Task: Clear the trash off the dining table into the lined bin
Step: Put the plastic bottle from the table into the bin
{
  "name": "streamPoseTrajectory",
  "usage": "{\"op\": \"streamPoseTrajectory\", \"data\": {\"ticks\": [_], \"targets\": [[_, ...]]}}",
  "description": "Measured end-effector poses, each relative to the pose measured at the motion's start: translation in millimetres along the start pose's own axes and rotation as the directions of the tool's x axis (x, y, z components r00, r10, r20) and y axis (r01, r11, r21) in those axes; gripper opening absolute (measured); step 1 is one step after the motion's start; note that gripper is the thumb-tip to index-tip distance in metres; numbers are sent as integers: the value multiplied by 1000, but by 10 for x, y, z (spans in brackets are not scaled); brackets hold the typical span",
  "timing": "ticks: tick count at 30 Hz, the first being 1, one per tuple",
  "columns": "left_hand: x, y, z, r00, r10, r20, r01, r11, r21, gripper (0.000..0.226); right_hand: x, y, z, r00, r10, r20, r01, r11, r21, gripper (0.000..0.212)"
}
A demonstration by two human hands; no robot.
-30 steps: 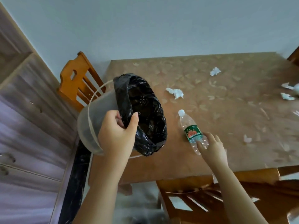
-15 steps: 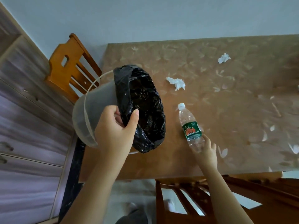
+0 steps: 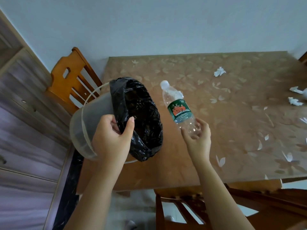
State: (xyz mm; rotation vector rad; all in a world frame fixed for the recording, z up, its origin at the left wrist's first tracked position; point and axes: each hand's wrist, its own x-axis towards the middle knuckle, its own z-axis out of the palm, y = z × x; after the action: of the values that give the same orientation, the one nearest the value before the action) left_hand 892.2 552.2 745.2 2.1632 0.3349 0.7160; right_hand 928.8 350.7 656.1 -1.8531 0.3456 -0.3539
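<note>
A translucent bin (image 3: 90,120) with a black liner (image 3: 142,117) is tilted, its mouth facing right over the left edge of the dining table (image 3: 232,133). My left hand (image 3: 111,141) grips its near rim and the liner. A clear plastic bottle (image 3: 179,110) with a green label points its white cap away from me, just right of the bin's mouth. My right hand (image 3: 199,140) holds the bottle by its base. One crumpled tissue (image 3: 219,71) lies at the table's far middle, and two more tissues (image 3: 294,101) lie at the right edge.
A wooden chair (image 3: 71,83) stands behind the bin at the table's left end. Another chair (image 3: 182,205) is tucked under the near edge. A grey-wood cabinet (image 3: 25,130) runs along the left. Small white scraps dot the patterned tablecloth at the right.
My right hand has closed on the bottle's base and raised it off the table toward the bin's mouth. The bin stays held in my left hand.
</note>
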Motion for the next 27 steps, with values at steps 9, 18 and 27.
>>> {"op": "streamPoseTrajectory", "data": {"ticks": [9, 18, 27], "targets": [[22, -82, -149, 993, -58, -106, 57, 998, -13, 29, -257, -277, 96, 957, -151, 246, 85, 962, 261, 38], [-96, -253, -433, 982, -100, -161, 100, 995, -8, 29, -254, -460, 434, 837, -195, 512, 161, 981, 111, 45], [-73, -730, -992, 956, -179, -234, 167, 983, -73, 23, -667, -728, 1102, 694, -273, 666, 401, 915, -43, 53]]}}
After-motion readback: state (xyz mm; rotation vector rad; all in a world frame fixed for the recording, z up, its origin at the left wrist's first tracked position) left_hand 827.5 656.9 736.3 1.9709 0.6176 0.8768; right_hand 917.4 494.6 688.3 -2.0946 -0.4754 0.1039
